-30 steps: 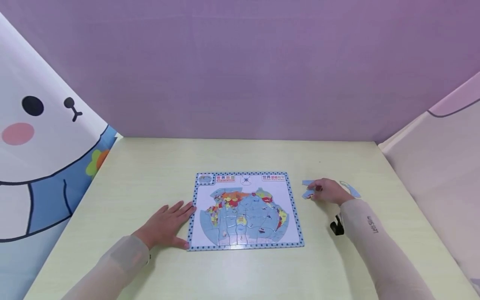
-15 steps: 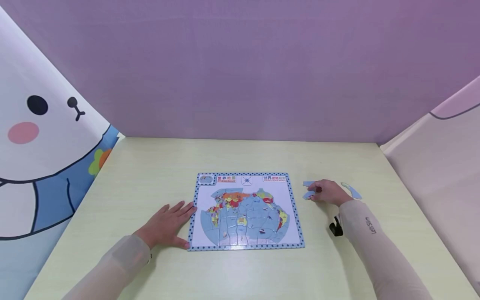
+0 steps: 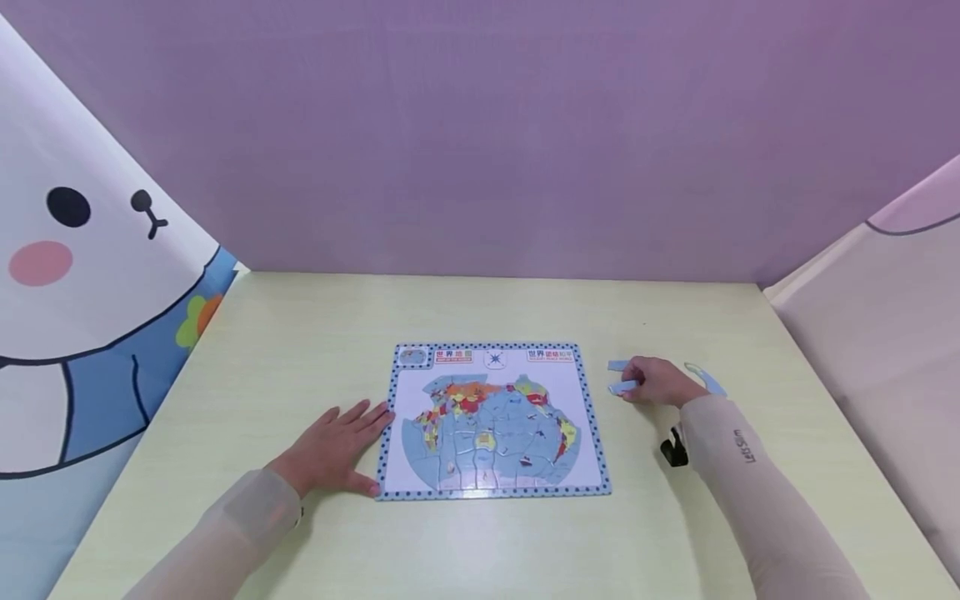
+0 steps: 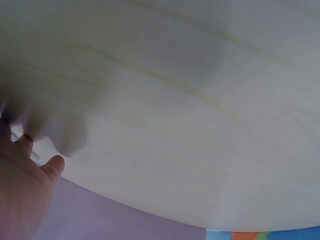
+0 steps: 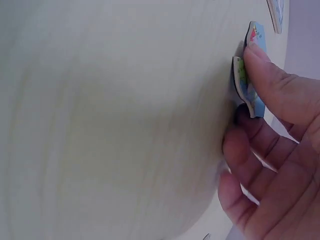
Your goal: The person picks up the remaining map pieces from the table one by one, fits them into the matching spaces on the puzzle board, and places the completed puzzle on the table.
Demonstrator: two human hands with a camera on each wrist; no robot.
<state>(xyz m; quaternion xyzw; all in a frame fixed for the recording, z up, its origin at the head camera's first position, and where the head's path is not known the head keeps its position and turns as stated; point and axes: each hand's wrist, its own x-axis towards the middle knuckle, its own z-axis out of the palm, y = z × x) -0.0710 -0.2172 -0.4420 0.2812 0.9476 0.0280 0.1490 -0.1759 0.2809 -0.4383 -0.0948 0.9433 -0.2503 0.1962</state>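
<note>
A world-map jigsaw board [image 3: 491,421] with a dotted blue border lies on the table, many of its pieces fitted in. My left hand [image 3: 333,450] rests beside it, fingers spread flat and fingertips on its left border; the left wrist view catches only part of this hand [image 4: 25,185]. To the right of the board, my right hand [image 3: 656,382] pinches a blue puzzle piece [image 3: 622,387] between thumb and fingers. Close up in the right wrist view, the puzzle piece [image 5: 258,105] stands tilted on edge, with green and pink patches, partly covered by the thumb [image 5: 267,75].
Another blue puzzle piece [image 3: 617,365] lies just behind the right fingers. A curved puzzle piece [image 3: 707,379] sits right of that hand, near the sleeve. The pale table [image 3: 495,550] ends at a purple backdrop [image 3: 495,142], with printed cloth at both sides.
The puzzle piece in my right fingers has tipped up from lying nearly flat, its face now seen narrower. My left hand stays in place on the board's edge.
</note>
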